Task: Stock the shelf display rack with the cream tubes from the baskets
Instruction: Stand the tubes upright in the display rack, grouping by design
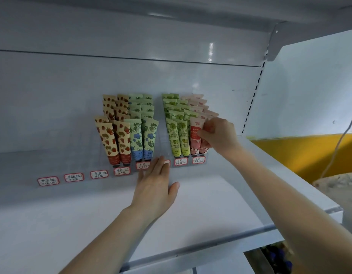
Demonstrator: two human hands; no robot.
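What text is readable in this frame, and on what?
Nothing reads clearly enough to quote.
Red-bordered labels, row of eight on the shelf: handwritten characters, too blurred to read; the left hand partly hides one.
Pink tube by the right hand: white print on a red panel, too small to read.
Other tubes: small print near the caps, unreadable.

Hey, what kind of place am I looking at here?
Probably a shop: a white shelf with a slotted upright, a clear rack of cream tubes sorted by design, and handwritten labels along its front.
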